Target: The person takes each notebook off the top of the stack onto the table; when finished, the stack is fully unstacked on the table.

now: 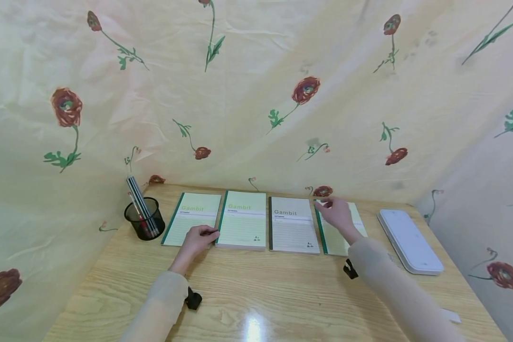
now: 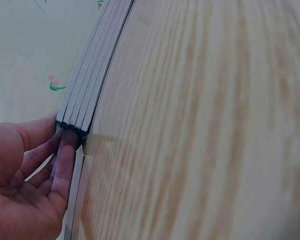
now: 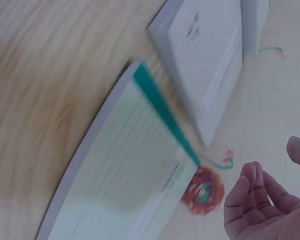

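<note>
Four places in a row on the desk hold Gambit notebooks. My left hand (image 1: 198, 237) is at the lower left corner of the second one, a stack of several notebooks (image 1: 241, 221) with green spines. In the left wrist view my thumb and bent fingers (image 2: 65, 172) pinch the spine end of this stack (image 2: 92, 75). My right hand (image 1: 335, 212) is over the top left part of the rightmost green-spined notebook (image 1: 339, 237). Its fingers (image 3: 235, 200) are loosely bent, with the thumb apart and nothing between them.
A pale green notebook (image 1: 185, 216) lies at the row's left end, and a dark-spined white one (image 1: 292, 225) lies third. Left of them stands a black mesh cup (image 1: 147, 232) with pencils. A white case (image 1: 410, 242) lies at the right, on the wooden desk (image 1: 282, 294). Floral cloth (image 1: 239, 95) hangs behind.
</note>
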Demonstrator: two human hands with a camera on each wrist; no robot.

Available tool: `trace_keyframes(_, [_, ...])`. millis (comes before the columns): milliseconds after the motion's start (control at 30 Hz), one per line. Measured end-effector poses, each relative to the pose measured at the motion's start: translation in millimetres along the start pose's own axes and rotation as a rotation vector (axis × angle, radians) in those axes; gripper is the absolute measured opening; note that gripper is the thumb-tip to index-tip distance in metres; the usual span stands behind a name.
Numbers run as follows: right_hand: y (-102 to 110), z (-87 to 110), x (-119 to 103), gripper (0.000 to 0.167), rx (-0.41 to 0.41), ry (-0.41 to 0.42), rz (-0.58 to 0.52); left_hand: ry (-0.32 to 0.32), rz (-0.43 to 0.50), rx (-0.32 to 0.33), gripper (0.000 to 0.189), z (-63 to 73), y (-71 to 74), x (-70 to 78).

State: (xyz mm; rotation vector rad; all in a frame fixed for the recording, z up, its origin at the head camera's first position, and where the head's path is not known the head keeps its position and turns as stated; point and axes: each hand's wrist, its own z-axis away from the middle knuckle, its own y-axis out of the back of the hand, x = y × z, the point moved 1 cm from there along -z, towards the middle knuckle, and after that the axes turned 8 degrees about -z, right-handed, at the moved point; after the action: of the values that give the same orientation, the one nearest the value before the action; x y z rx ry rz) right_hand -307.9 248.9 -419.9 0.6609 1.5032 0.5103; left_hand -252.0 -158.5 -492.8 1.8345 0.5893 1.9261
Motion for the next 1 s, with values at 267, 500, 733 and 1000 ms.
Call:
trace_keyframes(267, [-31, -1.9, -22, 0.052, -0.016, 0.023, -0.054, 0.005, 0.004, -0.001, 0.019, -1.3, -2.3, -1.7])
trace_keyframes(500, [-61, 0.8, -30, 0.056, -0.092, -0.005, -0.154, -0.007, 0.001, 0.004, 0.018, -0.7, -2.0, 1.3])
trace_keyframes(733, [-98, 8.9, -38, 0.052, -0.13, -0.071, -0.206, 0.0, 0.005, -0.01, 0.019, -0.4, -4.4, 1.2])
trace_keyframes(1000, [-129, 12.7, -51, 0.046, -0.14, -0.032, -0.212, 0.008, -0.007, 0.006, 0.018, -1.1, -1.6, 0.1])
